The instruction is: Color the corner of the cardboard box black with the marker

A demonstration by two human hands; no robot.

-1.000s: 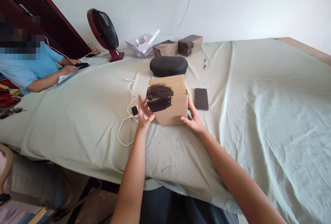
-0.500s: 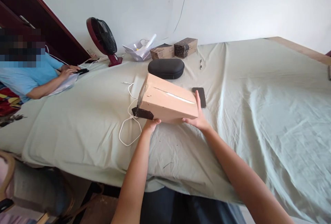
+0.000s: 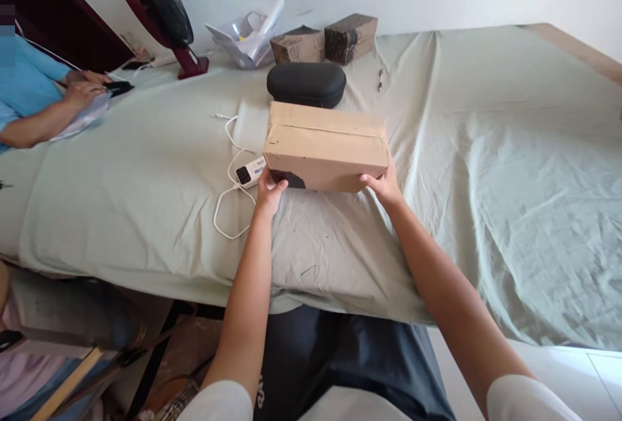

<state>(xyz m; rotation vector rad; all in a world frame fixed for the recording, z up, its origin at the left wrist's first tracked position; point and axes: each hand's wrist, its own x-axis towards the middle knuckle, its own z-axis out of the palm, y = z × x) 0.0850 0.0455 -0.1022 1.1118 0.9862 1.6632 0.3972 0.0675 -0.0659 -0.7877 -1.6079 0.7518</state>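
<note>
A brown cardboard box (image 3: 326, 144) with a taped seam lies flat on the sheet-covered table (image 3: 486, 149), long side toward me. My left hand (image 3: 269, 189) grips its near left corner, by a black scribbled patch. My right hand (image 3: 383, 184) grips its near right corner. Both hands curl their fingers onto the box. A black oval case (image 3: 306, 83) lies just behind it.
A white charger with its cable (image 3: 247, 173) lies left of the box. Two small cardboard boxes (image 3: 324, 44), a clear plastic tray (image 3: 245, 42), a pen (image 3: 380, 80) and a red fan (image 3: 155, 0) stand at the back. Another person's hands (image 3: 85, 84) rest at the far left.
The box was tipped over from upright onto its long side and now lies flat. The phone beside it is no longer visible. The camera has tilted down and moved closer.
</note>
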